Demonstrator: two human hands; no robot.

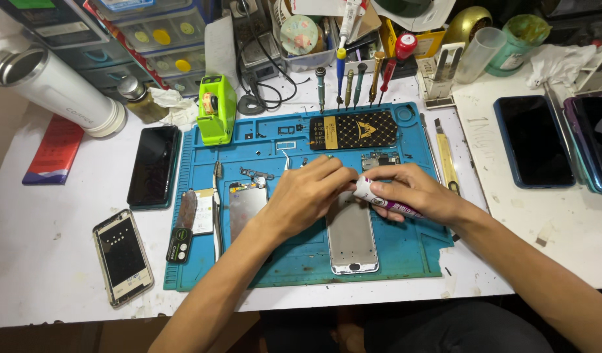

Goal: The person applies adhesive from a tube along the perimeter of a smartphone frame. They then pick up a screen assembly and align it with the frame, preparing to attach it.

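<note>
Over the blue mat (pixel 405 252), the right hand (pixel 415 189) grips a tube (pixel 382 199) lying leftward, its tip pinched by the left hand (pixel 307 196), just above the upright phone frame (pixel 350 238).

- To your left on the white surface (pixel 65 261): a dark phone (pixel 154 167) and an opened phone frame (pixel 122 256).
- Behind them: a white flask (pixel 52 82) lying tilted and a green tape dispenser (pixel 216 108).
- At the mat's far edge: a row of screwdrivers (pixel 353 82).
- To your right: two dark phones (pixel 533 140).
</note>
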